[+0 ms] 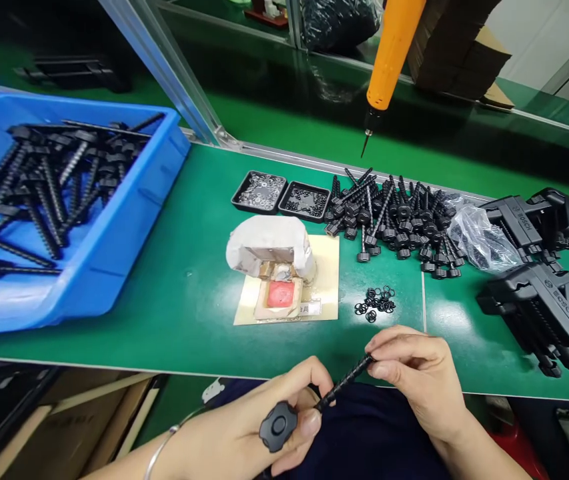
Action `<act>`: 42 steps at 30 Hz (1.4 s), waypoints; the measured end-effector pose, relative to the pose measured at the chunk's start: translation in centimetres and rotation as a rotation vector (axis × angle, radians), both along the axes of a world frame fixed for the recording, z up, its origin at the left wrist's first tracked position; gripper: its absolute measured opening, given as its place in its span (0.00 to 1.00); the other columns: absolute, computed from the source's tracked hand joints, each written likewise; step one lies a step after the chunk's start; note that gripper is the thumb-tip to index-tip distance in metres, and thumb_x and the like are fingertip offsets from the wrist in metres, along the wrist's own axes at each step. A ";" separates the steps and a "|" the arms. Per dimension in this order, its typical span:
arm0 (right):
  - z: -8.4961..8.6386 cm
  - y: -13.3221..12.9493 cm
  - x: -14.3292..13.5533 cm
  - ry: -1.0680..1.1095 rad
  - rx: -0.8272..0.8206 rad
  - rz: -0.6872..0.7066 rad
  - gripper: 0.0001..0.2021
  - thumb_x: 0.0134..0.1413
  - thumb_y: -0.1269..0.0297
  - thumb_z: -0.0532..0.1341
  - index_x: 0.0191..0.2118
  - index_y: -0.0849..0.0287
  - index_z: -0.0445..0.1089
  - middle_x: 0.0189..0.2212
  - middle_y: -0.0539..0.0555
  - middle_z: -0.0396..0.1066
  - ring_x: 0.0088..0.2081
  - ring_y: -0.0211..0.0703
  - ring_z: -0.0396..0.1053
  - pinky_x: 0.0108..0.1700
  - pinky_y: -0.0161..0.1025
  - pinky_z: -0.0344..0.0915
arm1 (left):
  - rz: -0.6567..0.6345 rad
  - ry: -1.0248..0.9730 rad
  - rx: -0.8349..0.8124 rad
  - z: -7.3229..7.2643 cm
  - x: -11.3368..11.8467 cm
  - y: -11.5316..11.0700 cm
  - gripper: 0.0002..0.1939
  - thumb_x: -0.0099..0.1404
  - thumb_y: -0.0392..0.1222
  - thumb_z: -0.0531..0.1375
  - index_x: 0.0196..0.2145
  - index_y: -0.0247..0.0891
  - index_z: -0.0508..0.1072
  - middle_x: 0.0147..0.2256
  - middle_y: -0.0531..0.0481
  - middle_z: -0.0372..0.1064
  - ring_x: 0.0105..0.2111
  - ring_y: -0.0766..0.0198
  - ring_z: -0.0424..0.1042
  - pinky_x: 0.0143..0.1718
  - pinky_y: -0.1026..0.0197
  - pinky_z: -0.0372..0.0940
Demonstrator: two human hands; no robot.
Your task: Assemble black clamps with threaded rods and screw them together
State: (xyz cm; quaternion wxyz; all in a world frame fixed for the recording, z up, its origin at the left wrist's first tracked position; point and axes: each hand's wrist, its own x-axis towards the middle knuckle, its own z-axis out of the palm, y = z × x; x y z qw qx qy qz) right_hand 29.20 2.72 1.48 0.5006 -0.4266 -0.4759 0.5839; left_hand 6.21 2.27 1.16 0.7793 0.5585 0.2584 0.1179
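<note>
My left hand [289,420] is closed round a black threaded knob screw [347,381]. Its lobed knob [278,427] sits over the back of that hand's fingers, and the rod slants up to the right. At the rod's far tip, the thumb and fingers of my right hand [414,367] are pinched together. Whether a small ring is also between them is hidden. Just beyond my right hand lies a loose pile of small black rings [375,303] on the green table [189,320].
A padded fixture [269,243] with a red pad stands mid-table. Behind it are two small parts trays [259,191], [304,200]. More knob screws [394,220] and black BOSCH housings [544,300] lie right. A blue bin [129,247] stands left; an orange screwdriver [389,60] hangs above.
</note>
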 end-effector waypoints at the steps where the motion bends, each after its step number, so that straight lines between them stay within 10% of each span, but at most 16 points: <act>1: 0.1 -0.1 0.3 -0.041 0.041 0.010 0.06 0.51 0.69 0.72 0.34 0.48 0.82 0.32 0.51 0.79 0.33 0.36 0.77 0.35 0.26 0.74 | 0.011 -0.012 -0.008 0.0 0.1 0.0 0.20 0.74 0.62 0.45 0.37 0.42 0.52 0.19 0.62 0.53 0.19 0.67 0.51 0.25 0.63 0.51; 24: 0.6 -0.2 1.3 0.017 -0.054 0.375 0.10 0.51 0.58 0.72 0.39 0.54 0.82 0.29 0.52 0.72 0.25 0.32 0.65 0.25 0.29 0.63 | -0.004 -0.097 -0.113 0.4 0.6 0.3 0.19 0.73 0.60 0.49 0.36 0.41 0.58 0.21 0.61 0.51 0.18 0.69 0.49 0.20 0.65 0.48; 36: 1.8 -0.1 -0.1 -0.074 0.039 0.249 0.10 0.45 0.57 0.76 0.34 0.54 0.82 0.27 0.51 0.74 0.25 0.34 0.70 0.28 0.30 0.68 | 0.050 -0.110 -0.114 1.5 1.8 1.6 0.21 0.70 0.61 0.55 0.34 0.39 0.61 0.20 0.59 0.60 0.20 0.69 0.57 0.24 0.66 0.53; 42: 2.3 0.1 1.9 -0.127 0.095 0.048 0.08 0.46 0.59 0.76 0.35 0.49 0.81 0.27 0.49 0.74 0.26 0.35 0.70 0.27 0.29 0.67 | 0.277 -0.106 -0.119 1.7 1.1 1.7 0.23 0.62 0.59 0.65 0.46 0.39 0.73 0.37 0.44 0.77 0.37 0.55 0.75 0.38 0.58 0.68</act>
